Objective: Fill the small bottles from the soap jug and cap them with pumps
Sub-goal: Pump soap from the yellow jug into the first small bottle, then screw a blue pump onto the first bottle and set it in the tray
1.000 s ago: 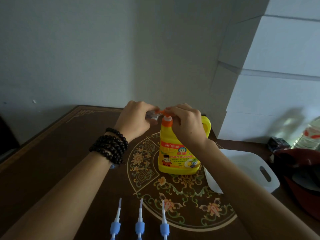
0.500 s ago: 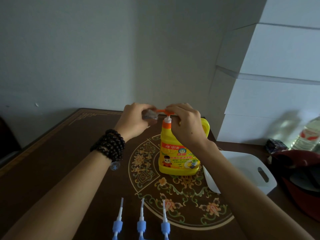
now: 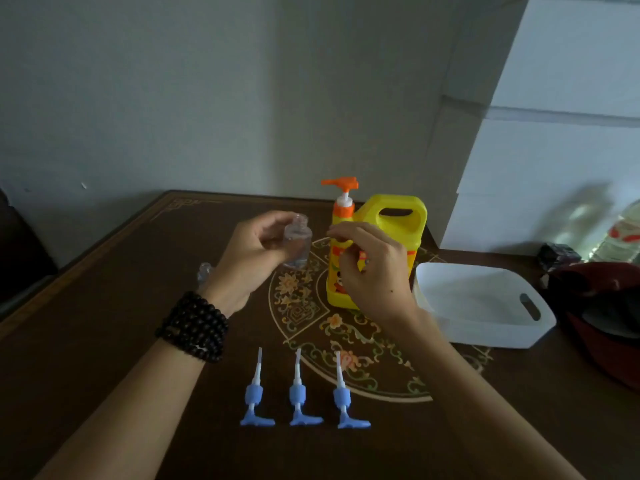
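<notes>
While your left hand [image 3: 258, 251] holds the small clear bottle [image 3: 297, 242], the items stand as follows.

Left hand: fingers curled round the small clear bottle, which is upright, mouth up and uncapped, raised above the counter [image 3: 104, 306] at 9 o'clock of the soap jug [image 3: 391, 233]. A dark bead bracelet [image 3: 194, 327] wraps that wrist.

Right hand [image 3: 372, 268]: loosely curled in front of the jug's label, thumb and forefinger pinched close together. Whether they grip anything, you cannot tell.

Soap jug: yellow, with a handle at its top right, standing on the counter's round floral inlay [image 3: 304, 306]. Its orange pump head [image 3: 341, 183] is raised, spout pointing to 9 o'clock, clear of both hands.

Blue pumps, three: lying in a row at 6 o'clock of the jug, well apart from it, tubes pointing toward 12 o'clock: left pump [image 3: 254, 396], middle pump [image 3: 298, 393], right pump [image 3: 343, 398].

White tub [image 3: 485, 337]: at 3 o'clock of the jug, just beside it, with a slot handle in its right wall.

Second clear bottle [image 3: 204, 271]: partly hidden behind your left wrist, on the counter.

Dark red object [image 3: 595, 278]: at the far right edge.
</notes>
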`<state>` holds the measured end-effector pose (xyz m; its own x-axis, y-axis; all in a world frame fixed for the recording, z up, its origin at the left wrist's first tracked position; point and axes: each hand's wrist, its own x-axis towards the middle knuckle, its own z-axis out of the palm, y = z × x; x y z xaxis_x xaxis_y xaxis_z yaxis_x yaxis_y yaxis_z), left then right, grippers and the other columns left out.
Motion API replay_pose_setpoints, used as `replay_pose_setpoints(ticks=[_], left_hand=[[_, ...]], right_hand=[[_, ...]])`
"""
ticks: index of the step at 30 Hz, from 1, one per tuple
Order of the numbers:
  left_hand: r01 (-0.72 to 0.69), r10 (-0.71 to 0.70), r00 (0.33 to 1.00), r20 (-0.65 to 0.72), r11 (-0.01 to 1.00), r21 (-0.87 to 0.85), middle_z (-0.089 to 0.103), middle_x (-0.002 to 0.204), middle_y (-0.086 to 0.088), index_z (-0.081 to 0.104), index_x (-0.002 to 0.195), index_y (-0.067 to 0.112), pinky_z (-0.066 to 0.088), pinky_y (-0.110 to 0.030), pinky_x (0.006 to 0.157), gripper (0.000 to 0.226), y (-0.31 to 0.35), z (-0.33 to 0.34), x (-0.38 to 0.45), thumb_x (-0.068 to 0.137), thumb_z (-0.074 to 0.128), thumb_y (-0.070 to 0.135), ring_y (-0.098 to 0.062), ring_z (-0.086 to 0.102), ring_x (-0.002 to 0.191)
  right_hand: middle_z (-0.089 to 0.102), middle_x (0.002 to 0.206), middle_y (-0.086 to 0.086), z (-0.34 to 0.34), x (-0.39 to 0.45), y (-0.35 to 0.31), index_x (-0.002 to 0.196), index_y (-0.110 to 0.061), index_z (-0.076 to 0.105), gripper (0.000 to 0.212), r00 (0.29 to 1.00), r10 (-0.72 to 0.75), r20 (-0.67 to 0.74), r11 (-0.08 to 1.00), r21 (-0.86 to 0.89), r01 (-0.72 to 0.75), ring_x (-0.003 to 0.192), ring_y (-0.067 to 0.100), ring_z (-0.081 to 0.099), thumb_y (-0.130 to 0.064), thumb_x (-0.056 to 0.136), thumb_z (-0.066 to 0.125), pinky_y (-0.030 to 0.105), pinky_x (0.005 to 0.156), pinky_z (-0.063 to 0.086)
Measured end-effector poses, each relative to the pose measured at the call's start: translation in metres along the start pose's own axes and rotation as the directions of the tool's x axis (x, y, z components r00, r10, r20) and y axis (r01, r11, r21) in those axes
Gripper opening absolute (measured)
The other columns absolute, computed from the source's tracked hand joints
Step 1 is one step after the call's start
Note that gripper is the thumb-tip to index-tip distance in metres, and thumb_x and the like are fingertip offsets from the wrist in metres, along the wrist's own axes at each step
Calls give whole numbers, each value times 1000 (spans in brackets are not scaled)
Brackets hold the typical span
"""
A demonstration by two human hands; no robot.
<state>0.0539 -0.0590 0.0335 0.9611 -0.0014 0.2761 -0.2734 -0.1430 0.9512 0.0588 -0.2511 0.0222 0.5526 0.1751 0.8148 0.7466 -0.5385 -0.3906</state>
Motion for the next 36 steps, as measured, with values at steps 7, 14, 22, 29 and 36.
replay_pose_setpoints(ticks=[7, 14, 22, 29, 36], left_hand=[[86, -86, 996, 0, 996, -10, 79, 104, 10, 68, 116, 23, 60, -27, 86, 42, -36, 4, -56, 84, 73, -3, -4, 73, 101], [144, -144, 990, 8, 990, -4, 78, 99, 19, 68, 114, 20, 56, -13, 77, 42, -61, 5, -95, 84, 72, -8, 3, 72, 98], [173, -172, 985, 18, 985, -11, 78, 105, 18, 68, 119, 17, 56, -15, 80, 41, -64, 9, -101, 85, 72, -5, 2, 72, 100], [173, -172, 984, 40, 985, -26, 79, 102, 15, 68, 115, 21, 57, -16, 76, 40, -63, 12, -100, 85, 73, -5, 1, 73, 97], [169, -166, 985, 33, 981, -95, 79, 109, 0, 68, 113, 24, 61, -33, 86, 44, -63, 18, -93, 79, 77, -2, -13, 74, 106]], right_hand=[[69, 108, 1, -2, -76, -1, 110, -8, 70, 37, 972, 115, 203, 987, 83, -134, 99, 4, 61, 6, 77, 61, 9, 82, 45], [62, 123, -17, -16, -109, 9, 118, -31, 67, 59, 659, -35, 751, 994, -40, 99, 125, 10, 43, 1, 70, 56, 32, 86, 29], [57, 129, -24, -20, -115, 1, 116, -41, 66, 35, 506, -48, 861, 951, -116, 288, 134, 11, 28, -19, 89, 67, 43, 98, 25], [65, 110, -22, -24, -106, 9, 109, -37, 69, 28, 628, -6, 778, 963, -166, 214, 121, 7, 43, -26, 84, 75, 41, 94, 28], [71, 97, -7, -28, -55, 2, 110, -13, 67, 20, 908, 354, 223, 861, 301, -410, 91, 9, 66, -20, 92, 69, 21, 78, 49]])
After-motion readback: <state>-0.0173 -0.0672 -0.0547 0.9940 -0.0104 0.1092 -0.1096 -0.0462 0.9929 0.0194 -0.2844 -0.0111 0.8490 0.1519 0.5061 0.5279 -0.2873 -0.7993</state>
